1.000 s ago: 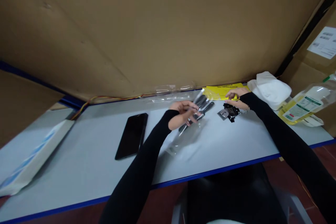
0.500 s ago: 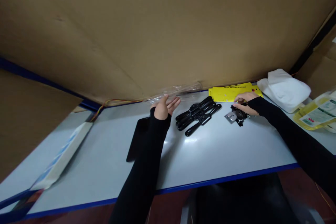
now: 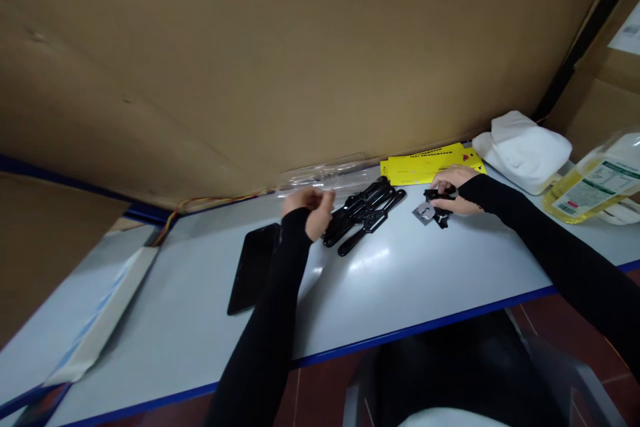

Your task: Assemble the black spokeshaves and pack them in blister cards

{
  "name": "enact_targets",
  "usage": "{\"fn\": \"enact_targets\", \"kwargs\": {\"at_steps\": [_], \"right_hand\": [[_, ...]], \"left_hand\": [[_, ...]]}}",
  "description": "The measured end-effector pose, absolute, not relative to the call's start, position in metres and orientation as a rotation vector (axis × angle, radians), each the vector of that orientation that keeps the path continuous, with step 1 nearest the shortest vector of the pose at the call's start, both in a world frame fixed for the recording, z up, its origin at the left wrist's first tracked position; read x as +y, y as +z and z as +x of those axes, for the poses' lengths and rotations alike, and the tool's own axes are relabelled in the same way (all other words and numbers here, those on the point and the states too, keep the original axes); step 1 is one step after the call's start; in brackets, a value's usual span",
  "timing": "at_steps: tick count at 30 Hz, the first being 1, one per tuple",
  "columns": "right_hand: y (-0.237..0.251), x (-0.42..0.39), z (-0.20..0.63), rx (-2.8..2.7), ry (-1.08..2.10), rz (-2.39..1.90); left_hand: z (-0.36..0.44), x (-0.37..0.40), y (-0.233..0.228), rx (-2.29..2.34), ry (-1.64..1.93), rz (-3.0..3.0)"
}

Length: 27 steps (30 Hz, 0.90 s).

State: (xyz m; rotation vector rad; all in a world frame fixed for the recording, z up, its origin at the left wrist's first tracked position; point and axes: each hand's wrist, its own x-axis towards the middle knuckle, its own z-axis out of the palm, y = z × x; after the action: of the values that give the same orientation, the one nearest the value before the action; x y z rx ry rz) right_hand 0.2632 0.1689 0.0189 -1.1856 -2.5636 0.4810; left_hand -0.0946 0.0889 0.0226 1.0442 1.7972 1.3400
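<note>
My left hand [image 3: 309, 209] hovers with fingers curled, just left of a bundle of black plastic handles [image 3: 363, 215] lying on the pale table [image 3: 200, 300]; it holds nothing that I can see. My right hand [image 3: 450, 187] rests on a small pile of black and silver metal parts [image 3: 431, 211], fingers closed over them. Clear plastic bags [image 3: 325, 177] lie at the table's back edge beyond the left hand. A yellow card [image 3: 425, 165] sits behind the right hand.
A black phone [image 3: 250, 267] lies left of my left arm. A long white and blue box [image 3: 100, 320] is at the far left. White cloth [image 3: 523, 150] and a yellowish packet [image 3: 590, 187] are at the right. A cardboard wall [image 3: 300, 47] stands behind.
My left hand pulled the clear bag off the black handles, put it at the back edge, then drew back with curled fingers. The right hand stayed on the small parts.
</note>
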Motion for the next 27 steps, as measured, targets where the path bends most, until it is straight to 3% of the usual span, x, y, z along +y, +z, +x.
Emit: {"fn": "enact_targets", "kwargs": {"at_steps": [4,7,20,27], "right_hand": [[0.008,0.165,0.257,-2.623,0.441,-1.080],[0.003,0.159,0.252,-2.658,0.393,-1.032],[0.005,0.155,0.253,-2.644,0.350,-1.036],[0.007,0.150,0.243,-2.610,0.514,-1.011]], "left_hand": [[-0.042,0.061,0.017,1.881,0.742,1.969],[-0.030,0.053,0.015,1.932,0.498,2.188],[-0.035,0.057,0.008,2.016,0.494,2.112],[-0.030,0.057,0.004,1.885,0.647,2.001]]}}
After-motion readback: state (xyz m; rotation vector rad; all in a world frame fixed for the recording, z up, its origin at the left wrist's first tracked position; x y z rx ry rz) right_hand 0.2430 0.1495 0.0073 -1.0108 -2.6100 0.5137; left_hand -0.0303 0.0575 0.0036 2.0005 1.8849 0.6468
